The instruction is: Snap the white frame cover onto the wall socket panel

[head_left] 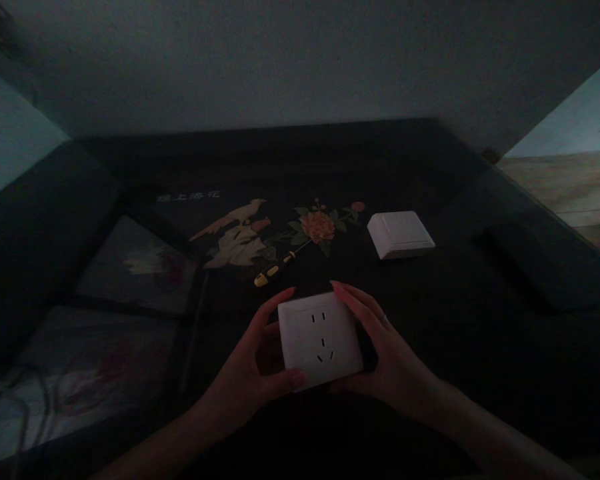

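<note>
Two hands, left hand (253, 370) & right hand (387, 357), fingers curled round white socket plate (321, 340) edges; prob light, stiff, smooth plastic

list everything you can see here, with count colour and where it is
socket plate: 1, white, slots facing the camera, held between both hands over the near middle of the table
switch plate: 1, white, lying flat on the table, far right of the socket plate
screwdriver: 1, yellow and black handle with a thin shaft, lying on the table behind the socket plate, next to the flower picture
table: 1, black, with a painted bird and flower design and pale lettering
wall: 1, pale grey, behind the table
cables: a few, dark, bottom left edge
left hand: 1, grip on the socket plate's left edge
right hand: 1, ring on one finger, grip on the socket plate's right edge
</note>
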Motion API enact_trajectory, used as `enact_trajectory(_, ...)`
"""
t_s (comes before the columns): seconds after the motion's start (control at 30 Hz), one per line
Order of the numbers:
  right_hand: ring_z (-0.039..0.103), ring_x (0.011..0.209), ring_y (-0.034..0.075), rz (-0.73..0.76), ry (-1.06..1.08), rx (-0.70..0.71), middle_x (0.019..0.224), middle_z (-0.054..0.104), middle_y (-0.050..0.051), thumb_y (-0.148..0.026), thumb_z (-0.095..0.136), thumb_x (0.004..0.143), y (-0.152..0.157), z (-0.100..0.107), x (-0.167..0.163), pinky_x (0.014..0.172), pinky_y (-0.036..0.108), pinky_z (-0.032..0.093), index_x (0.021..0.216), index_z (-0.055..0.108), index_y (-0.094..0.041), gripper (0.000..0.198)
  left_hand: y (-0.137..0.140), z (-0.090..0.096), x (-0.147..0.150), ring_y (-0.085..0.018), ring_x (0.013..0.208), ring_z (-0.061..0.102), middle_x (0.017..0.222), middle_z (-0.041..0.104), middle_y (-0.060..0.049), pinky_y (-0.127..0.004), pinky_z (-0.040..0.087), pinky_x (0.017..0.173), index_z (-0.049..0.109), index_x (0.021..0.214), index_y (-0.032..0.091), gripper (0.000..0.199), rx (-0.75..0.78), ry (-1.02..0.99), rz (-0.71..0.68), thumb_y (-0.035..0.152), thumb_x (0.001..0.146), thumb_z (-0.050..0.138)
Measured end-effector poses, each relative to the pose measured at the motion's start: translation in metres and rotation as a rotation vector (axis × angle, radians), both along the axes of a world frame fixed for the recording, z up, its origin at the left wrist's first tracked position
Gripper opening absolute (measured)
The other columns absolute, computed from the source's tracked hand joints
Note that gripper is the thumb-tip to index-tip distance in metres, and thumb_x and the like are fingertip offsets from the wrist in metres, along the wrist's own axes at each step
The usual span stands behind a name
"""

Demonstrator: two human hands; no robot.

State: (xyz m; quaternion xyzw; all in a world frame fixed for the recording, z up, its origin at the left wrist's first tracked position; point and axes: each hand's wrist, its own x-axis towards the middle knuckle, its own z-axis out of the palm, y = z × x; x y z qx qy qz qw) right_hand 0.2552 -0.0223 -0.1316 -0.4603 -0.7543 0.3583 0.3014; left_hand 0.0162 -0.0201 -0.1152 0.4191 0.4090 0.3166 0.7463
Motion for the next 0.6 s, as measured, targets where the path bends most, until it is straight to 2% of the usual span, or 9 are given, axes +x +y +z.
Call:
enact_trajectory(0.07, 0.038, 0.144, 0.031, 0.011, -0.012, 0.042, 0.157, 0.036, 0.008, -0.032, 0.092, 0.062, 0.002, 0.001, 0.001, 0.114, 0.051, 0.04, 0.153, 0.019, -0.042, 0.117, -0.001, -0.001, 0.001, -0.031, 0.117, 0.066, 0.133, 0.064, -0.01, -0.043, 0.056, 0.093, 0.023, 0.151, 0.036, 0.097, 0.042, -0.011, -0.022, 0.046, 0.075, 0.083)
enact_trajectory(0.17, 0.044, 0.14, 0.032, 0.004, 0.005, 0.025, 0.151, 0.043, 0.012, -0.036, 0.092, 0.062, 0.007, 0.009, 0.005, 0.113, 0.05, 0.041, 0.15, 0.032, -0.032, 0.106, -0.001, -0.003, -0.002, -0.031, 0.125, 0.061, 0.14, 0.06, -0.011, -0.044, 0.053, 0.099, 0.018, 0.155, 0.035, 0.086, 0.124, -0.02, -0.059, 0.057, 0.087, 0.066)
enact_trajectory(0.27, 0.046, 0.138, 0.032, -0.029, 0.04, -0.052, 0.15, 0.046, 0.012, -0.04, 0.091, 0.06, 0.015, 0.019, 0.023, 0.112, 0.049, 0.042, 0.147, 0.041, -0.028, 0.101, 0.002, -0.009, -0.007, -0.027, 0.12, 0.064, 0.138, 0.062, -0.01, -0.043, 0.053, 0.099, 0.012, 0.156, 0.037, 0.072, 0.241, 0.029, -0.09, 0.052, 0.098, 0.051)
enact_trajectory(0.37, 0.045, 0.14, 0.034, -0.124, 0.026, -0.106, 0.152, 0.046, 0.011, -0.045, 0.09, 0.06, 0.025, 0.024, 0.061, 0.114, 0.051, 0.039, 0.147, 0.043, -0.029, 0.099, 0.008, -0.018, -0.011, -0.021, 0.11, 0.068, 0.134, 0.064, -0.007, -0.039, 0.053, 0.098, 0.025, 0.152, 0.037, 0.058, 0.475, 0.229, -0.126, 0.038, 0.101, 0.05)
enact_trajectory(0.47, 0.039, 0.143, 0.039, -0.264, -0.032, -0.075, 0.156, 0.041, 0.013, -0.048, 0.087, 0.063, 0.032, 0.019, 0.108, 0.114, 0.055, 0.038, 0.147, 0.043, -0.027, 0.098, 0.013, -0.026, -0.012, -0.018, 0.101, 0.07, 0.122, 0.069, -0.005, -0.033, 0.055, 0.094, 0.044, 0.142, 0.033, 0.046, 0.707, 0.426, -0.167, 0.025, 0.098, 0.053)
enact_trajectory(0.6, 0.041, 0.141, 0.041, -0.351, -0.092, -0.062, 0.156, 0.042, 0.014, -0.051, 0.084, 0.064, 0.03, 0.008, 0.154, 0.113, 0.056, 0.039, 0.148, 0.044, -0.025, 0.097, 0.016, -0.03, -0.012, -0.017, 0.096, 0.071, 0.109, 0.071, -0.004, -0.027, 0.057, 0.087, 0.06, 0.126, 0.03, 0.034, 0.966, 0.547, -0.157, 0.016, 0.096, 0.05)
